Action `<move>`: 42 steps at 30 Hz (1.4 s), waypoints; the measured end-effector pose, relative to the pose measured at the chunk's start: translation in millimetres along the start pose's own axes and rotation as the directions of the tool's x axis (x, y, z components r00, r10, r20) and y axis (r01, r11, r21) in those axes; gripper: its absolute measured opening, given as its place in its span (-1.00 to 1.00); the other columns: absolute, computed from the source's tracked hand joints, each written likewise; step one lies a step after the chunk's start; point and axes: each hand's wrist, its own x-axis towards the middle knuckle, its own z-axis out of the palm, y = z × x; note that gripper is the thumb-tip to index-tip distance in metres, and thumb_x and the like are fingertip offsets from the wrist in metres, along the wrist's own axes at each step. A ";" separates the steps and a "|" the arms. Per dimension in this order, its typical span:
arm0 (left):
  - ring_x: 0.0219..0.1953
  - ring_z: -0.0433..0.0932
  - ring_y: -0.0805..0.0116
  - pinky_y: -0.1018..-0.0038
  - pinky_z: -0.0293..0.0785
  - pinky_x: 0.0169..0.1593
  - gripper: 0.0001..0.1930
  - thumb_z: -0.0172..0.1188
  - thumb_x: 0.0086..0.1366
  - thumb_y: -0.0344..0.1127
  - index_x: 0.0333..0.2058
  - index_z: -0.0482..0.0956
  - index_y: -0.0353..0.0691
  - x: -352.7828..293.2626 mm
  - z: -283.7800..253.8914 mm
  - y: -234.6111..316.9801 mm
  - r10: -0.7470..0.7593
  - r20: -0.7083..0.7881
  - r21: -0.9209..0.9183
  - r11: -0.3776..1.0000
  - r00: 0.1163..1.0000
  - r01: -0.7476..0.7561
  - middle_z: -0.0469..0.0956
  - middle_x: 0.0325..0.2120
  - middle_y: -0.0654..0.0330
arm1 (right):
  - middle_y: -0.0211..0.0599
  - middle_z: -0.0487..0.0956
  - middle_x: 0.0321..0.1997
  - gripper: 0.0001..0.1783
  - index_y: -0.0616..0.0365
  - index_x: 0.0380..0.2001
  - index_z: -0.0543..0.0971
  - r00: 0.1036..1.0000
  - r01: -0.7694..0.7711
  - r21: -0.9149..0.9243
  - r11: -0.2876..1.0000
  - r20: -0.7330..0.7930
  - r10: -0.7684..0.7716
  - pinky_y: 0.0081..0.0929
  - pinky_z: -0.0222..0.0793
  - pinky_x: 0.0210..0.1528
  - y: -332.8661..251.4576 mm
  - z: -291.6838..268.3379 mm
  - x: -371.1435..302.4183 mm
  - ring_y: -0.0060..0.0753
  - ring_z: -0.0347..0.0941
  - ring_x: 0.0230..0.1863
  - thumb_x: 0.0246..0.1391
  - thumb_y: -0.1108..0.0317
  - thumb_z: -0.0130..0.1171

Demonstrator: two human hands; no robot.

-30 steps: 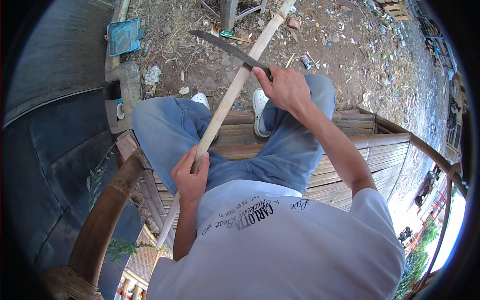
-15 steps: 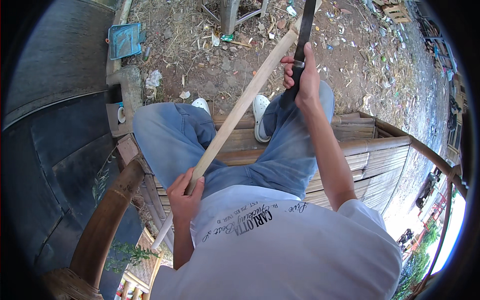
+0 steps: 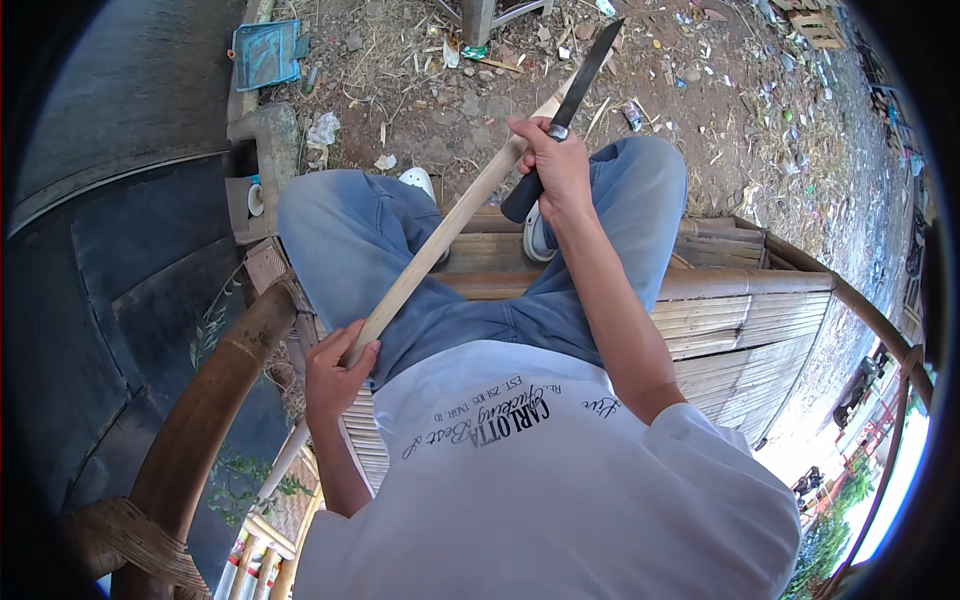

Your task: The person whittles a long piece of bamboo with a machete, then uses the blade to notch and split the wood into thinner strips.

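Observation:
A long, pale wooden stick [image 3: 440,243] slants across my lap from near left to far right. Around its near part, my left hand [image 3: 338,368] is closed, and the stick carries on below it past my forearm. In my right hand [image 3: 556,165] is a large knife [image 3: 590,75], gripped by its black handle with the dark blade pointing away and to the right. The knife lies over or right beside the stick's far part; whether the edge touches the wood I cannot tell. The stick's far end is partly hidden behind the blade.
I sit on a bamboo bench [image 3: 740,310] with a curved bamboo armrest [image 3: 215,410] at left. A dark metal panel [image 3: 150,270] stands beyond it. On the littered ground lie a blue plastic tray [image 3: 268,60] and a small can [image 3: 632,117]. Legs of a stool [image 3: 478,22] show ahead.
My right hand has drawn the knife nearer and to the left, along the stick. My left hand has shifted left with the stick's near part. The whole view has shifted slightly.

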 end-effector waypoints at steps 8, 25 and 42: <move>-0.34 0.56 0.46 0.55 0.47 -0.26 -0.63 0.37 0.15 -0.42 -0.06 0.60 -0.39 -2.7 5.4 -16.2 -0.037 -0.081 -0.023 0.999 0.996 0.035 0.65 -0.30 0.10 | -0.48 0.37 -0.73 -0.74 0.13 -0.55 0.53 1.000 0.004 -0.232 0.973 0.010 -0.002 -0.60 0.18 -0.65 -14.7 -41.5 8.7 -0.60 0.27 -0.73 0.06 0.23 0.32; -0.42 0.57 0.37 0.51 0.46 -0.30 -0.65 0.33 0.18 -0.35 -0.06 0.60 -0.33 14.9 18.9 10.6 0.043 0.005 0.026 0.999 0.999 -0.043 0.64 -0.35 0.09 | -0.64 0.25 -0.60 -0.75 0.00 -0.53 0.35 0.908 -0.193 0.269 0.944 0.414 0.068 -0.76 0.05 -0.64 25.4 -60.7 26.5 -0.80 0.09 -0.69 0.19 0.35 0.16; -0.37 0.56 0.27 0.39 0.43 -0.21 -0.92 0.30 0.15 -0.38 -0.37 0.66 -0.23 -18.2 72.0 65.1 0.338 0.132 0.001 0.940 0.932 -0.341 0.60 -0.41 0.24 | -0.60 0.27 -0.60 -0.77 0.01 -0.51 0.33 0.934 -0.197 0.379 0.904 0.353 0.055 -0.77 0.09 -0.66 41.7 -64.1 40.9 -0.77 0.10 -0.69 0.20 0.37 0.13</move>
